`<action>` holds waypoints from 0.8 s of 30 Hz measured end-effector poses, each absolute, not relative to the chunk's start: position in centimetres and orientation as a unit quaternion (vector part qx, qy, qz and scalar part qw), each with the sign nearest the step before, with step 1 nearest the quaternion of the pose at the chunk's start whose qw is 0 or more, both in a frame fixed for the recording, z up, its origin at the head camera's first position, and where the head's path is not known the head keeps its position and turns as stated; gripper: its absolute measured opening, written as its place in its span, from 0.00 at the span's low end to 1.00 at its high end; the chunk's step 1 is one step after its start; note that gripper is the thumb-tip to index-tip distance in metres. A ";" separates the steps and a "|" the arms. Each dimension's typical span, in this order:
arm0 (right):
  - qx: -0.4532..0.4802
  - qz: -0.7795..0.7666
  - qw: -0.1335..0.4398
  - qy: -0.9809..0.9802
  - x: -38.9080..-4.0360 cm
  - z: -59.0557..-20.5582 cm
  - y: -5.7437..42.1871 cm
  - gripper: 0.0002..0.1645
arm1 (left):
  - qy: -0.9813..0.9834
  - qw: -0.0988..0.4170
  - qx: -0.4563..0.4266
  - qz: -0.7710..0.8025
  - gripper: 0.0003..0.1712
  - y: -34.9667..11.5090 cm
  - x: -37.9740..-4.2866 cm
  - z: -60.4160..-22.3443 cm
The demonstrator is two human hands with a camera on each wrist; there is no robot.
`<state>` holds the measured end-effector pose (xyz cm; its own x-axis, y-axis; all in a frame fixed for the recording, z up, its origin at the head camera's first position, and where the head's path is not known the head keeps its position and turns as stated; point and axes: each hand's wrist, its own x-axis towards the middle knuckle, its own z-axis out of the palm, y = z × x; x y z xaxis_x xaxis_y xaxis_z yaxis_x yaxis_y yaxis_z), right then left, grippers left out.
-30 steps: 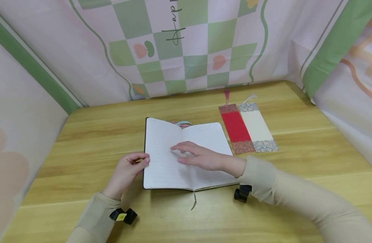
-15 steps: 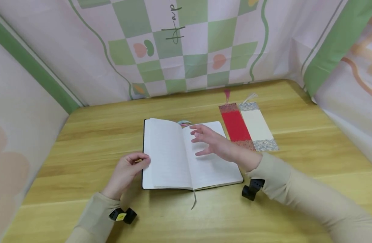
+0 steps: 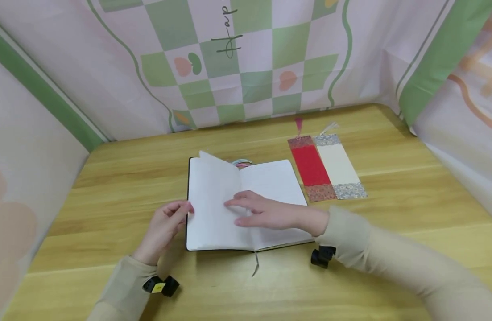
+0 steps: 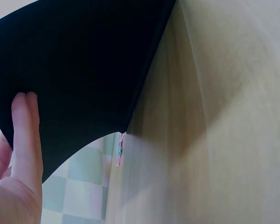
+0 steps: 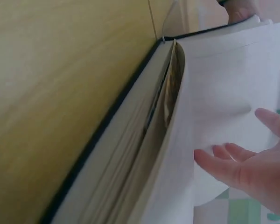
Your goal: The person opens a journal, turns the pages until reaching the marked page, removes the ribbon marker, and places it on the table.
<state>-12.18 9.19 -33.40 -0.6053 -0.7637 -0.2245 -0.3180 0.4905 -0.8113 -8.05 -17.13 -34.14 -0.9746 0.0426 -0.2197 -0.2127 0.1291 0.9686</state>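
Note:
An open notebook (image 3: 274, 183) with white pages lies on the table, its left side raised. My left hand (image 3: 161, 227) pinches the left edge, thumb on the page side and fingers behind. In the left wrist view those fingers (image 4: 27, 135) lie against the black cover (image 4: 84, 60). Over the left pages, my right hand (image 3: 274, 215) spreads its fingers, the fingertips right at a loose leaf (image 3: 215, 183) whose top corner stands up. The right wrist view has the right hand (image 5: 252, 168) beside the pages, with a brownish patterned piece (image 5: 175, 88) tucked between leaves.
Right of the notebook lie a red bookmark (image 3: 311, 166) and a cream bookmark (image 3: 338, 165), both tasselled. Pastel cords (image 3: 242, 162) peek out behind the notebook. A grey ribbon (image 3: 256, 265) hangs from its spine onto the wooden table (image 3: 246, 294). Patterned curtains (image 3: 254, 84) border the table.
My right hand went from the left page to above the right page, then back left over the left pages. A leaf there now stands partly raised. My left hand keeps its hold.

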 end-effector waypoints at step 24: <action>-0.248 -0.068 0.204 0.945 -22.6 -34.7 13.8 0.60 | 0.810 0.089 -0.028 0.579 0.14 -17.6 -8.3 -34.7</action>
<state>-22.57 13.79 -34.69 -0.7938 -0.4963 -0.3515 -0.4408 0.8677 -0.2296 -8.34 -17.57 -34.75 -0.9826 0.0576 -0.1765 -0.1483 0.3285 0.9328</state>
